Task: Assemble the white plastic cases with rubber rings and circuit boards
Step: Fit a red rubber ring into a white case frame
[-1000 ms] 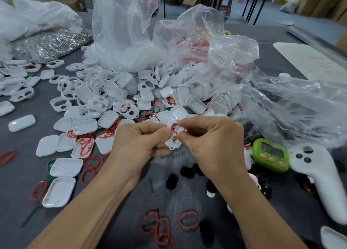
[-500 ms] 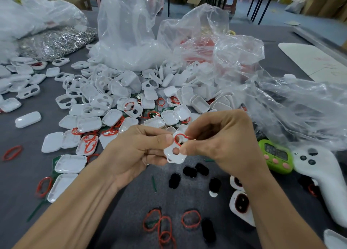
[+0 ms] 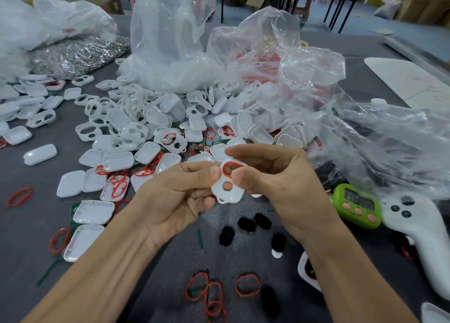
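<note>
1. White plastic sits at the centre of our view: we hold one white case [image 3: 227, 185] up between both hands, above the grey table [image 3: 29, 237].
2. Our left hand [image 3: 175, 198] pinches the case's left edge, with the thumb on the front face and the other fingers curled behind it.
3. Our right hand [image 3: 275, 183] pinches the right side, with the thumb against the front beside the upper hole and the forefinger arched over the top edge.
4. The case faces us, slightly tilted, and has two round holes, one above the other.
5. A red rubber ring [image 3: 231, 168] lies around the upper hole, between our two thumbs. We cannot tell whether it is fully seated.
6. Beyond the grip, a heap of white cases [image 3: 151, 127] spreads out against clear plastic bags [image 3: 170, 42], with red rings scattered among them.
7. Left of the grip, shallow case halves [image 3: 93, 211] lie singly on the table, and some have red rings in them.
8. Below the grip, nearer to us, lie several black pieces [image 3: 246, 224]. Nearer still are loose red rings [image 3: 247, 285], one alone and the others tangled together beside it.
9. Right of the grip, a green timer [image 3: 355, 204] sits just beside a white controller [image 3: 418, 232].
</note>
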Motion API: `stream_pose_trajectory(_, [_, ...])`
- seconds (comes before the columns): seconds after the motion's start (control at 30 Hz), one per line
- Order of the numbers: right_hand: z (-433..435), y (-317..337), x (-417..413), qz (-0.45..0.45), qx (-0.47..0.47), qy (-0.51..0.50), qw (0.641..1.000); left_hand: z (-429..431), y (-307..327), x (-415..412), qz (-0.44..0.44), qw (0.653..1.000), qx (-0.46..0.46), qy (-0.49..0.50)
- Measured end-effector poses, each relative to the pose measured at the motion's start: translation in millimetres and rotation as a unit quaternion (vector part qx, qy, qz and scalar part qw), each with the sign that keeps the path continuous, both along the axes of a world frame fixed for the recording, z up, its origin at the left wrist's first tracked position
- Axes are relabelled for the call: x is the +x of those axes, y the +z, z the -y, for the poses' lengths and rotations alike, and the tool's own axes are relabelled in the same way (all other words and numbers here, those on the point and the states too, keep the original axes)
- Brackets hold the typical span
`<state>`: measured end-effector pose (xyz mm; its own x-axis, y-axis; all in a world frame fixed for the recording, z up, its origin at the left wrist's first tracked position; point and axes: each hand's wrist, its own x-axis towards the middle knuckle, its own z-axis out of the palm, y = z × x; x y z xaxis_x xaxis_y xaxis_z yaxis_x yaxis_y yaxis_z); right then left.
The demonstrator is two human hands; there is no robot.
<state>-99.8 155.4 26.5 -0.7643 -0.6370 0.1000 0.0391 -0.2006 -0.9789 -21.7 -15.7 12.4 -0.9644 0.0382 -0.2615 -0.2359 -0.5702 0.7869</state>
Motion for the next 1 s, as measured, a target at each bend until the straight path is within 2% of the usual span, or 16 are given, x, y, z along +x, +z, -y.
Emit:
stream_pose_trajectory(0.13, [-2, -2, -2, 0.051, -0.001, 0.022, 0.998, -3, -2, -1, 0.022, 1.000, -0.013, 0.014])
stream_pose_trajectory(0.3, [-2, -8, -3, 0.064, 0.039, -0.003, 0.997, -4, -2, 0, 0.036, 0.995, -0.079, 0.041])
stream_pose_trajectory(0.4, [-1, -5, -5, 0.085, 0.030, -0.025, 0.996, -10, -1, -4, 0.032, 0.990, -0.108, 0.078])
stream_pose_trajectory(0.57, [1, -3, -5, 0.084, 0.052, -0.055, 0.994, -19, 2, -7, 0.002, 0.969, -0.203, 0.141])
stream_pose_trajectory(0.7, [4, -4, -6, 0.117, 0.057, -0.063, 0.989, -20, 1, -5, -0.014, 0.943, -0.292, 0.157])
stream_pose_trajectory(0.9, [5, -8, -7, 0.117, 0.062, -0.072, 0.989, -18, -1, -5, -0.004, 0.929, -0.337, 0.150])
stream_pose_trajectory(1.0, [4, -12, -7, 0.086, 0.081, -0.085, 0.989, -19, -4, -7, -0.002, 0.921, -0.358, 0.153])
